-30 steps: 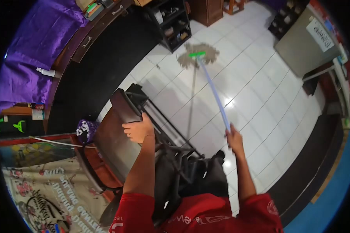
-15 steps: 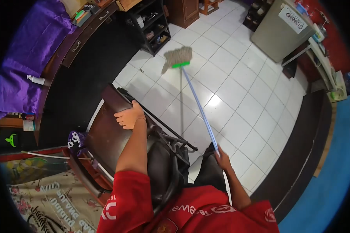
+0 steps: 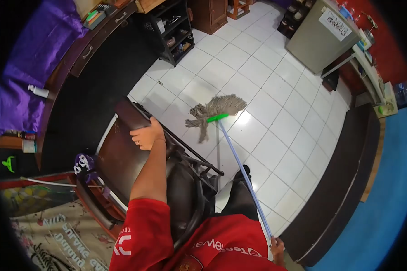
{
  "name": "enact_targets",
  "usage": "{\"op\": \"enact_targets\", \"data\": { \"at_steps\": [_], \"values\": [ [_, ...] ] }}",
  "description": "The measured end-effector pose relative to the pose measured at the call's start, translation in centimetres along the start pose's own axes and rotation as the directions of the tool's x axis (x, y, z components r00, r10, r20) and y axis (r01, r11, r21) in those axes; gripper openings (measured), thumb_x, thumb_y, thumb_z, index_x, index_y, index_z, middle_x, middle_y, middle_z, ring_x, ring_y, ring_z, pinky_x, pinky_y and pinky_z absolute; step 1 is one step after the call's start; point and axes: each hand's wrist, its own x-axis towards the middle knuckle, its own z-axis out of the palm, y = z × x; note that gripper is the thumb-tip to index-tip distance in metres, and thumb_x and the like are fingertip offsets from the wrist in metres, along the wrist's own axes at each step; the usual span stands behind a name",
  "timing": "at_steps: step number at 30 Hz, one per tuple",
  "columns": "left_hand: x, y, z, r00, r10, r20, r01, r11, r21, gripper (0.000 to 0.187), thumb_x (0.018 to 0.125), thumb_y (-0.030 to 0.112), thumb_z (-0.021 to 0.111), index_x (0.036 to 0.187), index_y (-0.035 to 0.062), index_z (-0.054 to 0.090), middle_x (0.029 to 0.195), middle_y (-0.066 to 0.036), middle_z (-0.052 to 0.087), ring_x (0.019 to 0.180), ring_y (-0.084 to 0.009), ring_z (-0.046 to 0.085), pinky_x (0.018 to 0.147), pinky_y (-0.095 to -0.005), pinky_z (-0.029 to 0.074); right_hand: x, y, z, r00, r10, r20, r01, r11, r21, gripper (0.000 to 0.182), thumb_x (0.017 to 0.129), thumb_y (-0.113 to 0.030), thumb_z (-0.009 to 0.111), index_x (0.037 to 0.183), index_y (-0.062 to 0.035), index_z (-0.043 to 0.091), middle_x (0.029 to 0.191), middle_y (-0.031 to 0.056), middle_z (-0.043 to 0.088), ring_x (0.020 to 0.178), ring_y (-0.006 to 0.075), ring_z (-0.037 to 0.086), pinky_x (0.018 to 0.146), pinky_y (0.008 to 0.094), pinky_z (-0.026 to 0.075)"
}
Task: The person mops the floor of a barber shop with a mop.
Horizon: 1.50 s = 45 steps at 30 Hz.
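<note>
My left hand (image 3: 148,135) is wrapped round the edge of the dark brown backrest of a metal-framed chair (image 3: 132,114), which stands close against my left side. In my right hand (image 3: 277,246), low by my right hip, is the upper part of a mop's light blue handle (image 3: 242,167). The handle slants forward to a green clamp (image 3: 218,118). Beyond it, the grey string mop head (image 3: 224,105) lies spread on the white tiles, its strands fanned to both sides.
White floor tiles (image 3: 276,117) extend ahead. At the back stand a black shelf rack (image 3: 175,38) and a grey cabinet (image 3: 323,38) with a paper sign. A long dark bench (image 3: 339,180) runs along the right. A wooden armchair (image 3: 99,210) is at left, below a purple cloth (image 3: 36,54).
The mop head has been drawn back toward me and its strands have fanned out. My right hand has moved down and back with the handle. My left hand stays on the chair.
</note>
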Motion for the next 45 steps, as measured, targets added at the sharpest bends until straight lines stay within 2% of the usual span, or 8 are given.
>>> {"op": "enact_targets", "data": {
  "at_steps": [13,18,26,29,32,38,42,45],
  "values": [
    [2.5,1.6,2.1,0.996,-0.014,-0.083,0.019,0.998,0.061,0.081,0.060,0.057,0.062,0.108,-0.0049,0.039,0.107,-0.022,0.047,0.099,-0.0342,0.050,0.081,-0.0431,0.041,25.6,-36.7,29.3,0.947,-0.321,-0.023,0.293,0.831,0.472,0.036,0.080,-0.038,0.053,0.096,-0.0059,0.053,0.066,0.0150,0.058,0.063,0.0301,0.058,0.058,0.0394,0.044],
    [5.0,2.0,3.3,0.989,-0.051,-0.140,0.046,0.998,-0.040,0.080,0.058,0.057,0.063,0.105,-0.0052,0.043,0.104,-0.022,0.050,0.096,-0.0347,0.051,0.078,-0.0440,0.043,26.1,-43.0,25.8,0.838,-0.544,-0.049,0.544,0.820,0.177,0.029,0.084,-0.027,0.044,0.107,-0.0110,0.049,0.081,0.0216,0.057,0.076,0.0422,0.054,0.066,0.0464,0.044],
    [5.2,1.8,1.9,0.999,-0.034,-0.039,0.033,0.999,-0.014,0.084,0.061,0.059,0.061,0.108,-0.0060,0.038,0.107,-0.022,0.048,0.100,-0.0345,0.049,0.081,-0.0450,0.040,16.0,-12.2,15.9,0.809,-0.586,-0.053,0.576,0.769,0.278,0.040,0.084,-0.024,0.045,0.116,-0.0004,0.046,0.085,0.0119,0.059,0.074,0.0191,0.055,0.069,0.0302,0.044],
    [5.2,2.0,2.1,0.997,-0.049,-0.065,0.049,0.999,-0.002,0.084,0.061,0.060,0.060,0.108,-0.0063,0.037,0.107,-0.022,0.047,0.101,-0.0344,0.048,0.082,-0.0444,0.040,6.4,2.1,9.5,0.995,-0.092,0.049,0.093,0.996,-0.002,0.039,0.082,-0.030,0.045,0.061,0.0020,0.056,0.056,0.0130,0.054,0.056,0.0196,0.053,0.052,0.0372,0.039],
    [5.0,2.2,1.8,0.998,-0.041,-0.043,0.042,0.999,0.015,0.084,0.061,0.061,0.059,0.107,-0.0064,0.038,0.108,-0.022,0.047,0.101,-0.0344,0.048,0.082,-0.0437,0.040,-2.9,15.2,4.7,0.946,0.276,-0.168,-0.305,0.934,-0.184,0.062,0.077,-0.052,0.050,0.050,0.0034,0.054,0.050,0.0196,0.052,0.051,0.0318,0.053,0.050,0.0418,0.040],
    [4.6,2.7,2.2,0.998,-0.027,-0.058,0.030,0.998,0.047,0.083,0.063,0.061,0.057,0.107,-0.0062,0.038,0.108,-0.023,0.047,0.101,-0.0348,0.048,0.082,-0.0431,0.040,-4.9,12.5,0.5,0.793,0.441,-0.420,-0.589,0.728,-0.349,0.073,0.075,-0.063,0.042,0.047,0.0037,0.056,0.042,0.0194,0.048,0.042,0.0324,0.051,0.047,0.0451,0.040],
    [4.9,2.5,2.6,0.998,-0.016,-0.062,0.019,0.999,0.050,0.083,0.062,0.061,0.058,0.108,-0.0056,0.039,0.109,-0.023,0.047,0.100,-0.0347,0.049,0.083,-0.0435,0.040,5.0,8.1,5.7,0.695,0.637,-0.334,-0.630,0.763,0.144,0.072,0.075,-0.062,0.045,0.041,0.0013,0.051,0.038,0.0118,0.046,0.038,0.0228,0.050,0.044,0.0407,0.039],
    [5.0,2.7,2.7,0.997,-0.026,-0.070,0.030,0.998,0.059,0.083,0.062,0.061,0.058,0.108,-0.0051,0.039,0.108,-0.022,0.048,0.099,-0.0347,0.050,0.082,-0.0435,0.040,15.3,1.7,10.6,0.885,0.408,-0.223,-0.357,0.904,0.235,0.062,0.078,-0.055,0.049,0.047,-0.0007,0.050,0.042,0.0064,0.044,0.039,0.0159,0.044,0.039,0.0333,0.034]
  ]
}}
